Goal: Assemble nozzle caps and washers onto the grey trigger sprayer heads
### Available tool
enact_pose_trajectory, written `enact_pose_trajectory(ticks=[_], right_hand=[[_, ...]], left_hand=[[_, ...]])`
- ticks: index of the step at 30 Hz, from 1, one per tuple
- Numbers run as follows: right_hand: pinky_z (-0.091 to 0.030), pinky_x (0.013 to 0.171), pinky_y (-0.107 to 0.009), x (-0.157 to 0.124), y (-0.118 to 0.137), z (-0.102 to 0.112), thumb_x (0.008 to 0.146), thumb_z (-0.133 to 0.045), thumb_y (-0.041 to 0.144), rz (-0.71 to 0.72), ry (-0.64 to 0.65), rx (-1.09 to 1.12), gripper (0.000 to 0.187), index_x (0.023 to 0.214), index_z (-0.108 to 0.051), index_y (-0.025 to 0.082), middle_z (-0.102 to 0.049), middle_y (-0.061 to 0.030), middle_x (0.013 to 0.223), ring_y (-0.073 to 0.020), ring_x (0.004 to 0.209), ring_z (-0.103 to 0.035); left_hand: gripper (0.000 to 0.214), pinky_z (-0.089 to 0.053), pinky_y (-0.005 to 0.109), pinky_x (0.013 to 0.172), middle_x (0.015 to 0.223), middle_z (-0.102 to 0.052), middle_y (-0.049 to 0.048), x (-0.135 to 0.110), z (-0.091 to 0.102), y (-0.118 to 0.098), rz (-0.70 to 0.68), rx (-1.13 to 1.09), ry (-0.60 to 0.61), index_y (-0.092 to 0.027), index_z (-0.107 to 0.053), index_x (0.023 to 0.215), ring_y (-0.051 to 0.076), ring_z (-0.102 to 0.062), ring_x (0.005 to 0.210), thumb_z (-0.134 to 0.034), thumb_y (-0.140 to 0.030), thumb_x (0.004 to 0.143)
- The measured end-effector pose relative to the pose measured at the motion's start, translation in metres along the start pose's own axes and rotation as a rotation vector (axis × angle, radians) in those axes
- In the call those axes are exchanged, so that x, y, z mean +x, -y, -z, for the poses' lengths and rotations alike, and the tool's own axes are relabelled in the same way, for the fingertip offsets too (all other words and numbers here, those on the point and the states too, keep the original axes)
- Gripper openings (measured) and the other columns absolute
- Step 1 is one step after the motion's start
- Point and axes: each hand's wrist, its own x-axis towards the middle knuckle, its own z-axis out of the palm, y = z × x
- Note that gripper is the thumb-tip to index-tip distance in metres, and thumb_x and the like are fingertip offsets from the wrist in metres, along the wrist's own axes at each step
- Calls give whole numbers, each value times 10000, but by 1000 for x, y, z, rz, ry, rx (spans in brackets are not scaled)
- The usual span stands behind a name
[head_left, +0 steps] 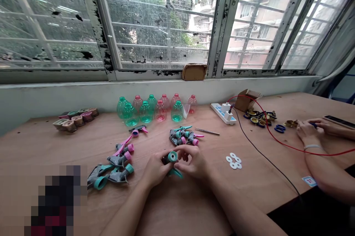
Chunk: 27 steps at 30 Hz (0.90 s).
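- Left grip (155,169) is closing around the near end of a sprayer head from the left side, with the forearm coming in from the bottom of the view.
- Right grip (192,162) is curling over the same piece from the right, fingers bent and narrow on it.
- Sprayer head (168,158) is being held between both hands above the desk, its teal collar facing up and to the right.
- Teal part (175,172) is showing just below the hands; whether it belongs to the held piece cannot be told.
- Desk (177,206) is carrying loose sprayer heads (111,169) to the left of the hands and a second heap (183,136) just ahead of them.
- Plastic bottles (146,108), green and pink, are standing in a row along the wall, with a power strip (223,113) lying to their right.
- White washers (233,161) are lying in a small cluster right of the hands.
- A co-worker's hands (307,130) are working at the right end of the desk, near blue rings (280,128).
- Window (161,17) is running along the full back wall, its frame paint flaking.
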Motion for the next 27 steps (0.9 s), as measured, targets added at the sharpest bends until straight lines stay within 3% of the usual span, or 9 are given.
enact_pose_trajectory(ticks=[3,9,13,16,19,22,27], right_hand=[[-449,544,-210,2,-1,-4,706,-741,272,-38,44,4,498,1186,-618,234,-622,-3,817,-107,611,-535],[-433,511,-186,3,-5,-5,763,-662,215,-117,66,18,370,1130,-613,231,-596,14,804,-88,575,-537],[-408,500,-192,3,-4,1,774,-658,250,-122,39,8,267,1034,-622,205,-591,22,740,-89,550,-509],[-410,502,-207,5,-9,8,783,-656,314,-175,-128,9,249,995,-611,191,-592,17,709,-100,539,-508],[-458,531,-237,9,-23,19,799,-633,396,-271,-396,32,306,1012,-587,181,-644,-19,752,-133,573,-568],[-506,575,-279,13,-39,32,771,-642,473,-383,-598,-6,379,995,-576,174,-695,-63,810,-182,634,-638],[-511,625,-301,13,-56,45,720,-666,521,-502,-625,-208,401,937,-606,189,-729,-70,814,-222,684,-683]], left_hand=[[405,-493,255,773,916,-726,3,1,-1,1,14,39,-58,-204,-676,1111,181,-645,833,-607,-132,718],[485,-483,242,759,924,-715,-12,0,-3,0,5,104,-67,-226,-629,1189,159,-641,806,-617,-147,710],[643,-473,220,591,909,-659,-12,-1,-3,0,62,50,-87,-255,-437,1352,109,-593,596,-657,-313,751],[681,-463,212,521,1030,-598,25,-1,-3,4,123,-48,-148,-271,-308,1406,68,-542,507,-594,-424,807],[547,-464,214,510,1033,-564,37,0,-3,8,144,-128,-193,-262,-301,1389,62,-528,503,-447,-439,893],[492,-458,216,502,993,-554,23,1,-4,9,150,-140,-186,-257,-317,1362,66,-523,497,-405,-431,911],[476,-454,219,514,985,-556,21,2,-5,8,148,-100,-167,-245,-329,1346,70,-529,500,-406,-417,909]])
